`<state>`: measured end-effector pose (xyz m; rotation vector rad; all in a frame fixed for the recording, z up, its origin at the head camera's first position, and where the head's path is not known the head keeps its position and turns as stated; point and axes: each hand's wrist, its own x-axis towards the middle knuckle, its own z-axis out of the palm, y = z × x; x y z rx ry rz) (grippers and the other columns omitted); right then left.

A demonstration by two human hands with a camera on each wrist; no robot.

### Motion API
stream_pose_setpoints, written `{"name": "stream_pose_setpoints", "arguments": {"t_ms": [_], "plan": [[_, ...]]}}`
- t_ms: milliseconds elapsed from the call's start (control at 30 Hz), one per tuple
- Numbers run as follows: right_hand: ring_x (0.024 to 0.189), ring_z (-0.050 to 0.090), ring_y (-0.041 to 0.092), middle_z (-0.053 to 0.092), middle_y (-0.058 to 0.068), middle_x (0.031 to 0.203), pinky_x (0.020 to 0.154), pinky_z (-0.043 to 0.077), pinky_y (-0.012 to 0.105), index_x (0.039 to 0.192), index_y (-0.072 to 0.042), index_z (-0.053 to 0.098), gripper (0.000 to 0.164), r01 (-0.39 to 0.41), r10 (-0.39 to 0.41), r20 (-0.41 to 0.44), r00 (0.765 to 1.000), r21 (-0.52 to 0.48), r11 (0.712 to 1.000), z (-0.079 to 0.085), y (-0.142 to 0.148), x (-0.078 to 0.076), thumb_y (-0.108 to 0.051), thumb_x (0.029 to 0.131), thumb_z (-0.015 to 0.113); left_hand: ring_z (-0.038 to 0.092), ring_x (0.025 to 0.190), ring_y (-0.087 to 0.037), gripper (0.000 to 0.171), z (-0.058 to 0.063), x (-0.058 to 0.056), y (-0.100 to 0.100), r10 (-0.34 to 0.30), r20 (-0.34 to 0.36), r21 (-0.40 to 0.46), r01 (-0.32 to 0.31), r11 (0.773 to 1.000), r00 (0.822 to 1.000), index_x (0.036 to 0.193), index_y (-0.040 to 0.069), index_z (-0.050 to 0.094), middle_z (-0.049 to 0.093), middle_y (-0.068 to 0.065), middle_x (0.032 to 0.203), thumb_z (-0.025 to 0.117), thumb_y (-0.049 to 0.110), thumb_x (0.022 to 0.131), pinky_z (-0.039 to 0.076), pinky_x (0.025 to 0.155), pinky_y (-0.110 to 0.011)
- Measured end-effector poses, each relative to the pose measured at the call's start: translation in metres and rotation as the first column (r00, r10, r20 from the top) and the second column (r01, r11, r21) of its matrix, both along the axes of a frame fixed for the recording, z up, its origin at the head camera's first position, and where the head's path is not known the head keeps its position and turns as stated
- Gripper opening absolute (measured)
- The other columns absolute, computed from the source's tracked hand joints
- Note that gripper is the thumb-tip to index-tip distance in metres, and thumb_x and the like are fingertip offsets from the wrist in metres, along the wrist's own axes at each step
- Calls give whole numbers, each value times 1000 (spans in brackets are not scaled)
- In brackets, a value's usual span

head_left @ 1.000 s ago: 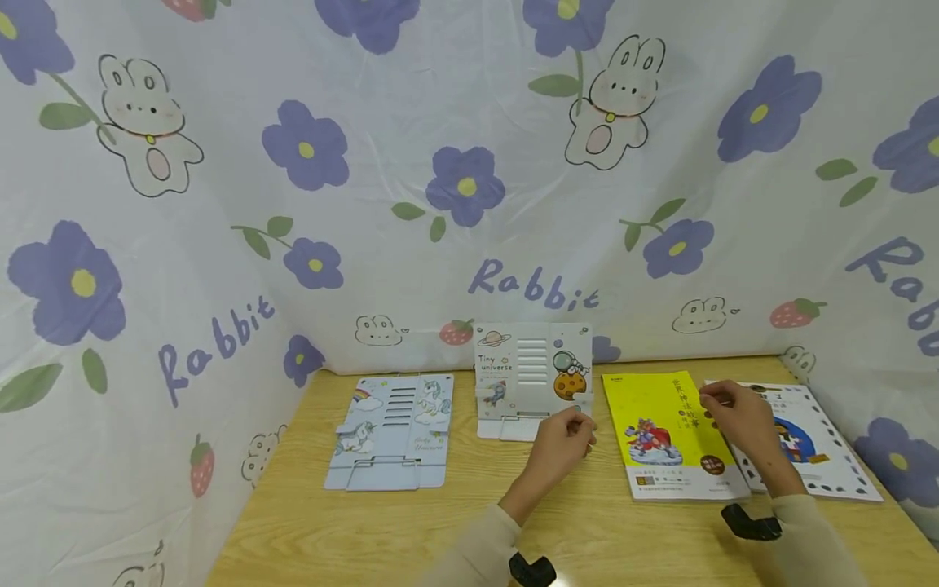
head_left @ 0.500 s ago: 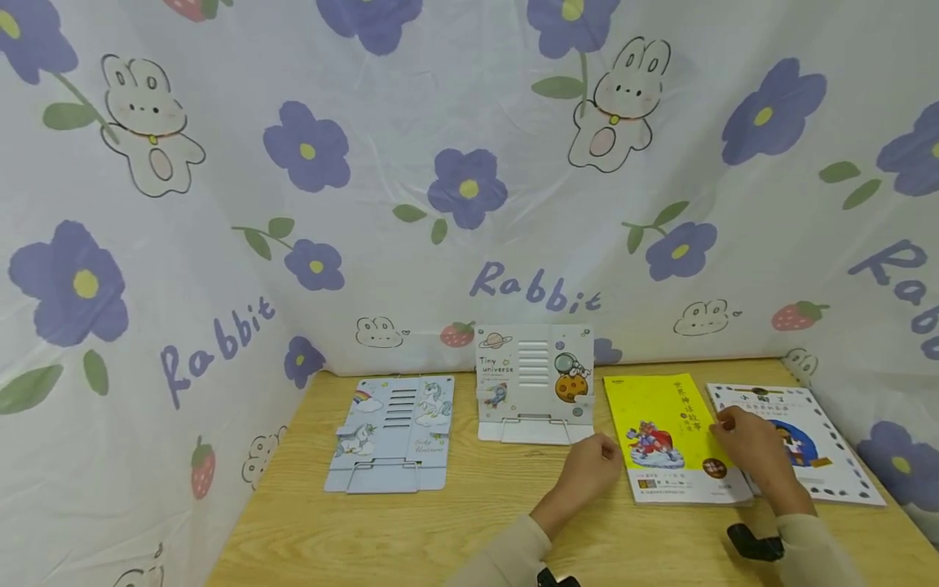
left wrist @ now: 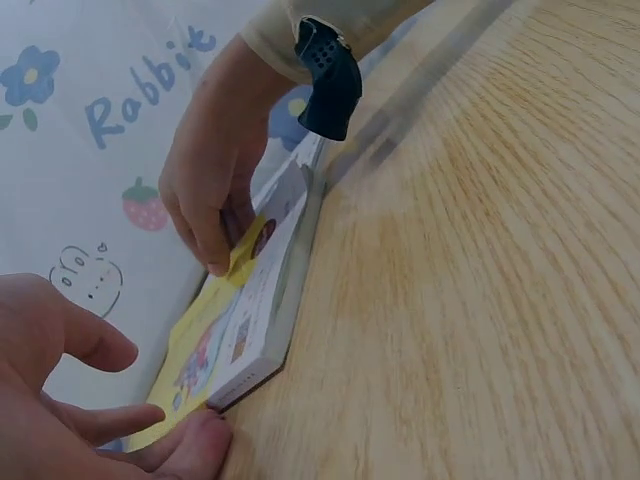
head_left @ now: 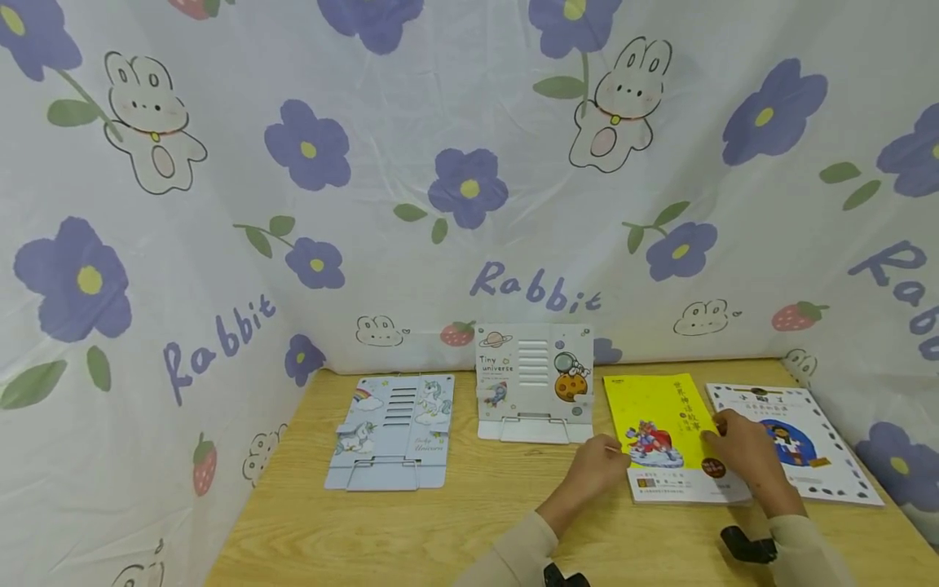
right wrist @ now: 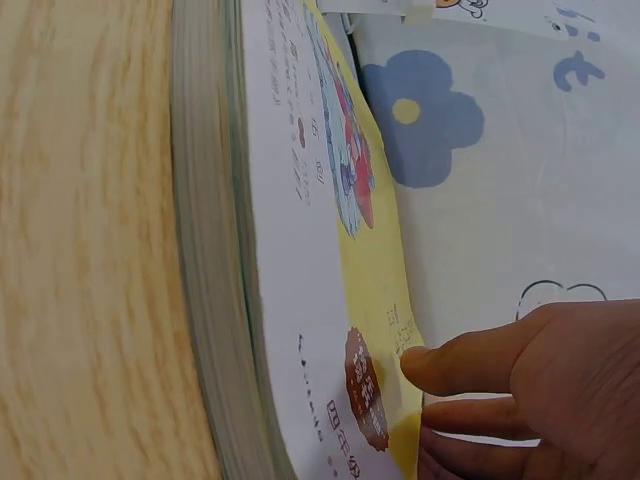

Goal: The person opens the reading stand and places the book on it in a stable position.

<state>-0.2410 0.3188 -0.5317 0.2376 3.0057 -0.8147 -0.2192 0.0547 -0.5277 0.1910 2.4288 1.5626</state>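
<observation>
As right hand (head_left: 750,458) pinches yellow book (head_left: 663,439), left hand (head_left: 592,474) touching it (fingers parted)

The right hand (head_left: 751,456) blocks part of the right edge of the yellow book (head_left: 649,408) and a bit of the white book (head_left: 832,456) too. Fine print (head_left: 675,492) at the bottom of the yellow one? Way too small to read. Left hand (left wrist: 60,400) gets chopped by the left side of its own wrist cam, and its black strap (head_left: 565,577) runs off the bottom of the head view.
</observation>
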Motion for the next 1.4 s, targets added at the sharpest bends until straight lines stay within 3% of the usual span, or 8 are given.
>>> {"name": "stream_pose_setpoints", "arguments": {"t_ms": [133, 333, 567, 733, 933, 1100, 1333, 1400], "plan": [[99, 65, 47, 62, 43, 123, 88, 56, 62, 135, 24, 51, 57, 28, -28, 15, 1000, -21, 999, 0, -1, 2, -17, 99, 69, 68, 99, -21, 36, -2, 1, 5, 32, 75, 109, -41, 993, 997, 125, -4, 70, 74, -11, 114, 69, 12, 93, 60, 89, -40], [98, 65, 44, 64, 40, 120, 86, 56, 58, 132, 23, 55, 52, 16, -16, 2, 1000, -76, 997, -3, -12, 1, -14, 99, 72, 77, 94, -29, 36, 3, 4, 23, 22, 248, 346, -110, 932, 969, 130, -6, 67, 79, -12, 104, 68, 4, 96, 65, 88, -41], [94, 63, 41, 65, 39, 117, 82, 56, 52, 129, 23, 56, 48, 49, -47, 30, 998, -91, 995, -2, -20, 0, -11, 99, 71, 65, 86, -16, 28, 3, 2, 14, 99, 73, 166, -110, 980, 992, 119, -2, 75, 72, -3, 101, 67, 8, 94, 61, 81, -34], [87, 61, 36, 66, 38, 112, 74, 54, 44, 125, 24, 58, 46, 64, -58, 70, 996, -80, 995, 3, -18, 1, -13, 99, 70, 60, 92, -17, 35, 0, -3, 6, 127, -78, 7, -127, 992, 989, 120, -7, 73, 69, -11, 104, 68, 11, 91, 57, 87, -36], [85, 60, 34, 66, 35, 109, 71, 52, 38, 127, 24, 58, 47, 75, -67, 97, 993, -86, 993, 3, -19, 2, -13, 100, 68, 69, 113, -29, 44, 0, -2, 10, 142, -45, 22, -141, 990, 989, 131, -9, 66, 72, -22, 123, 70, 16, 95, 59, 101, -49], [84, 59, 33, 67, 33, 105, 69, 49, 36, 126, 24, 58, 46, 71, -64, 92, 994, -76, 995, 1, -20, 0, -12, 100, 67, 70, 103, -27, 47, -3, -6, 12, 231, 28, 86, -232, 969, 973, 135, -10, 62, 72, -21, 116, 72, 12, 94, 61, 95, -47], [83, 59, 33, 67, 33, 105, 68, 49, 36, 125, 23, 58, 45, 65, -59, 74, 995, -81, 995, -3, -18, 1, -12, 100, 67, 53, 77, -16, 9, -8, -15, 15, 233, 21, 93, -234, 968, 972, 95, -2, 67, 56, -5, 82, 68, 4, 88, 43, 65, -27], [84, 59, 34, 67, 34, 107, 69, 49, 37, 125, 24, 58, 45, 64, -59, 72, 996, -81, 995, -3, -18, 1, -12, 100, 67, 51, 76, -13, 8, -9, -17, 16, 226, 25, 124, -227, 966, 974, 96, -2, 69, 55, -2, 80, 66, 1, 89, 40, 64, -24]]}}
